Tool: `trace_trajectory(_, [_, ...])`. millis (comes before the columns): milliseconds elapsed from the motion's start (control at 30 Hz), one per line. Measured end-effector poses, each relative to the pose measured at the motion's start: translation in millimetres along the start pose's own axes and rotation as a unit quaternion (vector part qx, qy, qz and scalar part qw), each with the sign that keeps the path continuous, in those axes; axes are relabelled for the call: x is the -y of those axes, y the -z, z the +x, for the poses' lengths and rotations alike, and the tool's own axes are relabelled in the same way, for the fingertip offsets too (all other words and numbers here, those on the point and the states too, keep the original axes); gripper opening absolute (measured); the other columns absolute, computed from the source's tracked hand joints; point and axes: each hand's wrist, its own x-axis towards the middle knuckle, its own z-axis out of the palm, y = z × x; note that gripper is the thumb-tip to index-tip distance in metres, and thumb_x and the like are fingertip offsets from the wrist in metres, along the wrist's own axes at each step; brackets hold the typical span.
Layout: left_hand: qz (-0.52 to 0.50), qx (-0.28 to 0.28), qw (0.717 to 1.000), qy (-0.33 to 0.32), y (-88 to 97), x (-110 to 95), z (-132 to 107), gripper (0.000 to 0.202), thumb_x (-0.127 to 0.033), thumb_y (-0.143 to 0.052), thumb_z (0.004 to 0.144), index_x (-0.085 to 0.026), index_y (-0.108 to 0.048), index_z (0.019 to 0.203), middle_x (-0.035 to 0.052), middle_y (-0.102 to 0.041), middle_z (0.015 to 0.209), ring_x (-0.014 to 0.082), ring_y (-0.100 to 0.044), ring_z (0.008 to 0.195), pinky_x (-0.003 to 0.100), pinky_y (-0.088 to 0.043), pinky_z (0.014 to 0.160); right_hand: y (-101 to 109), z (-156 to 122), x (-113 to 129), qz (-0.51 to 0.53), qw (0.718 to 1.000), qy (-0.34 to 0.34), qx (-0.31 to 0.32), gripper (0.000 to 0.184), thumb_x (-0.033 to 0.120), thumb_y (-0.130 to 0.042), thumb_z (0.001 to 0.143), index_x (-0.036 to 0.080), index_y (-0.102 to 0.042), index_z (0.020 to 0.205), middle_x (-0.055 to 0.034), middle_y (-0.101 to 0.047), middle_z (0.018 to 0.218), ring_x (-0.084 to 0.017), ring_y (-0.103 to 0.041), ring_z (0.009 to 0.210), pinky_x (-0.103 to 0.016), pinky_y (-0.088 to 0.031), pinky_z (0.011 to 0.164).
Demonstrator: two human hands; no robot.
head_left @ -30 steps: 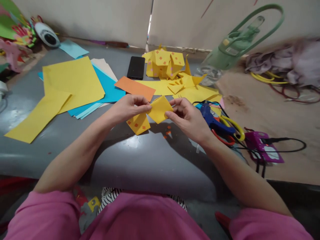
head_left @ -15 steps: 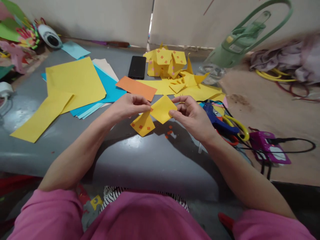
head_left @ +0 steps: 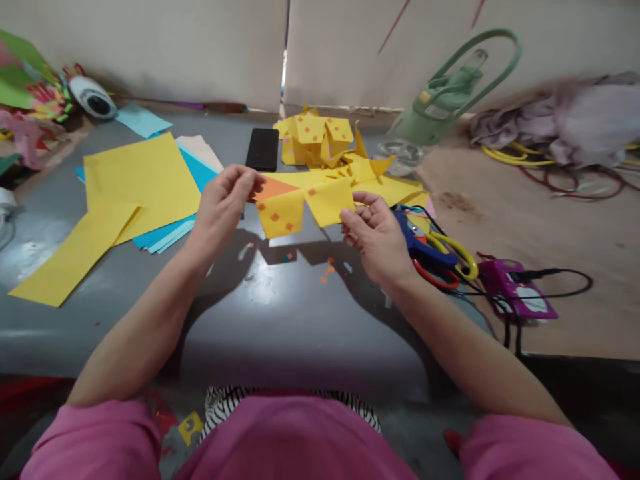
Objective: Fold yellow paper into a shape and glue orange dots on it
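Observation:
Above the table my left hand point(head_left: 223, 208) is closed at the upper left corner of a folded yellow paper piece point(head_left: 330, 205). This piece has two squarish flaps that meet near the middle. Orange diamond spots mark the left flap; the right one shows a single orange spot near its top. The right flap's outer edge is pinched between the thumb and fingers of my right hand point(head_left: 374, 225). Just behind the paper lies an orange paper strip point(head_left: 274, 187), partly hidden. Tiny orange paper bits point(head_left: 327, 270) lie on the table below.
A spotted yellow paper model point(head_left: 315, 137) stands at the back beside a black phone point(head_left: 263, 149). Yellow sheets point(head_left: 140, 180) lie over blue paper at left. At right are a blue glue gun point(head_left: 425, 247), scissors point(head_left: 463, 257), a purple box point(head_left: 515, 290) and a green bottle point(head_left: 435, 110).
My left hand has moved up and left, drawing the paper's left flap up and level. The right hand still pinches the other flap. The view has shifted slightly.

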Motion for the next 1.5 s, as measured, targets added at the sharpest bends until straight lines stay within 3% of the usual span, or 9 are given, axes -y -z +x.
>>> trace_trajectory(100, [-0.025, -0.028, 0.999, 0.01, 1.0, 2, 2, 0.034, -0.025, -0.052, 0.093, -0.019, -0.051, 0.059, -0.0014, -0.049, 0.061, 0.0101, -0.043, 0.059, 0.022, -0.036, 0.056, 0, 1, -1, 0.049, 0.998, -0.039, -0.032, 0.056, 0.04, -0.086, 0.063, 0.027, -0.05, 0.104, 0.0091, -0.05, 0.076, -0.008, -0.053, 0.065, -0.016, -0.035, 0.045])
trace_trajectory(200, [-0.02, 0.007, 1.0, -0.001, -1.4, 4, -3, 0.047, -0.035, -0.05, 0.096, -0.019, -0.046, 0.052, -0.0019, -0.044, 0.054, 0.0095, -0.039, 0.054, 0.023, -0.033, 0.055, 0, 2, -2, 0.081, 0.993, -0.06, -0.059, 0.062, 0.039, -0.088, 0.059, 0.028, -0.051, 0.108, 0.0079, -0.053, 0.082, -0.008, -0.056, 0.07, -0.016, -0.033, 0.044])
trace_trajectory(333, [-0.04, 0.177, 0.979, 0.095, -12.2, 3, -16, 0.026, -0.045, -0.068, 0.086, -0.02, -0.072, 0.086, 0.0029, -0.069, 0.082, 0.0121, -0.059, 0.07, 0.025, -0.045, 0.068, -4, -2, -4, 0.101, 0.991, -0.073, -0.051, 0.066, 0.039, -0.088, 0.06, 0.029, -0.052, 0.114, 0.0065, -0.057, 0.084, -0.01, -0.059, 0.077, -0.015, -0.033, 0.044])
trace_trajectory(400, [-0.062, 0.254, 0.954, 0.147, -19.8, 3, -22, 0.037, -0.053, -0.069, 0.084, -0.02, -0.073, 0.102, 0.0073, -0.072, 0.099, 0.0166, -0.064, 0.082, 0.029, -0.05, 0.075, -8, -6, -5, 0.105, 0.991, -0.084, -0.026, 0.068, 0.038, -0.088, 0.06, 0.029, -0.053, 0.118, 0.0062, -0.059, 0.082, -0.011, -0.06, 0.077, -0.015, -0.034, 0.044])
trace_trajectory(467, [-0.084, 0.282, 0.944, 0.15, -26.5, 5, -25, 0.042, -0.058, -0.066, 0.085, -0.02, -0.074, 0.102, 0.0088, -0.072, 0.105, 0.0189, -0.065, 0.09, 0.031, -0.05, 0.079, -11, -9, -7, 0.095, 0.991, -0.092, 0.002, 0.071, 0.038, -0.088, 0.061, 0.029, -0.053, 0.122, 0.0054, -0.061, 0.08, -0.013, -0.062, 0.077, -0.016, -0.034, 0.043])
trace_trajectory(800, [-0.238, 0.15, 0.93, 0.235, -35.8, 16, -25, 0.033, -0.039, -0.084, 0.073, -0.023, -0.071, 0.098, 0.0038, -0.071, 0.104, 0.0138, -0.065, 0.087, 0.03, -0.051, 0.083, -9, -8, -12, 0.038, 0.997, -0.062, 0.04, 0.077, 0.044, -0.083, 0.07, 0.028, -0.049, 0.137, 0.0009, -0.067, 0.085, -0.017, -0.067, 0.085, -0.017, -0.04, 0.043])
trace_trajectory(1033, [-0.265, 0.104, 0.925, 0.251, -35.7, 14, -26, 0.031, -0.034, -0.087, 0.067, -0.022, -0.07, 0.091, 0.001, -0.07, 0.097, 0.0133, -0.064, 0.081, 0.027, -0.051, 0.075, -9, -9, -11, 0.03, 0.995, -0.074, 0.055, 0.068, 0.041, -0.084, 0.07, 0.028, -0.054, 0.129, 0.0004, -0.068, 0.085, -0.017, -0.068, 0.08, -0.018, -0.041, 0.041])
trace_trajectory(1200, [-0.263, 0.105, 0.919, 0.274, -35.0, 14, -26, 0.029, -0.029, -0.086, 0.067, -0.02, -0.068, 0.088, -0.0012, -0.069, 0.09, 0.0124, -0.067, 0.078, 0.026, -0.053, 0.075, -9, -9, -8, 0.022, 0.998, -0.043, 0.043, 0.064, 0.042, -0.085, 0.069, 0.027, -0.057, 0.124, 0.0031, -0.066, 0.078, -0.015, -0.067, 0.074, -0.018, -0.043, 0.044])
trace_trajectory(1500, [-0.268, 0.109, 0.927, 0.238, -36.4, 19, -26, 0.027, -0.027, -0.083, 0.07, -0.019, -0.068, 0.091, 0.0, -0.072, 0.09, 0.013, -0.067, 0.079, 0.028, -0.055, 0.077, -9, -10, -11, 0.015, 0.998, -0.045, 0.049, 0.066, 0.043, -0.085, 0.068, 0.026, -0.056, 0.125, 0.0033, -0.066, 0.077, -0.015, -0.066, 0.073, -0.02, -0.045, 0.047])
